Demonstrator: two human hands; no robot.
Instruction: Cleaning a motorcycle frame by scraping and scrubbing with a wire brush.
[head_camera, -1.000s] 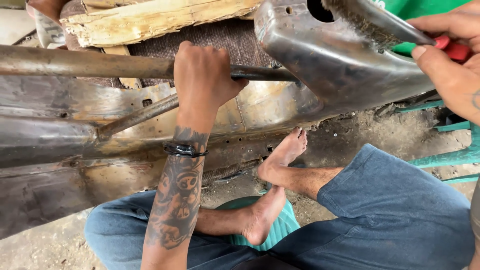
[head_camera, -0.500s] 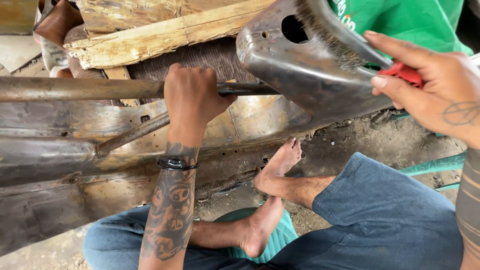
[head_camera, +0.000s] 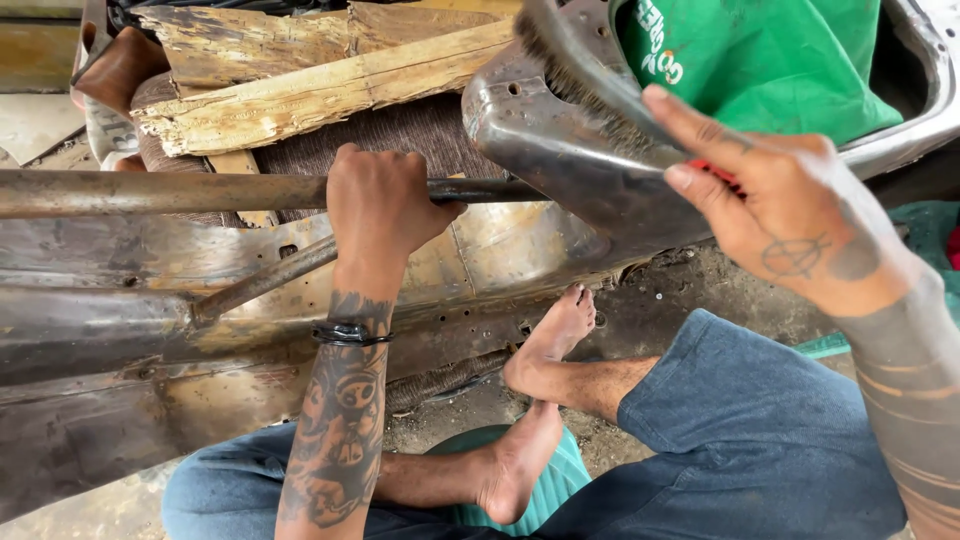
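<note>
From the head camera, we are looking straight down, and our left hand (head_camera: 385, 205) is wrapped tight around a dark steel rod (head_camera: 150, 192) that runs across the picture from nine o'clock toward the centre. The fingers are closed right over it, knuckles up, with a black wristband (head_camera: 350, 333) below.

Over at two o'clock, our right hand (head_camera: 775, 215) is clamped on the red handle (head_camera: 715, 175) of a wire brush (head_camera: 580, 60); thumb and forefinger lie along the grip, and the bristles point down at the curved metal panel (head_camera: 560, 150). The bristles look to be touching the panel's upper edge near twelve o'clock, though we cannot quite tell contact from a hair of gap.

How far along? The panel under the brush shows bare grey steel with a dull shine, so that patch seems scrubbed already. The long frame (head_camera: 120, 330) at eight o'clock is brown and streaked with rust, so by our reckoning plenty is left.

Behind, at eleven o'clock, lies a split wooden plank (head_camera: 320, 85), and a green cloth (head_camera: 760, 60) sits at one o'clock. Our bare feet (head_camera: 550, 345) rest on the dirt floor (head_camera: 690, 290) at six o'clock, beneath the frame.
</note>
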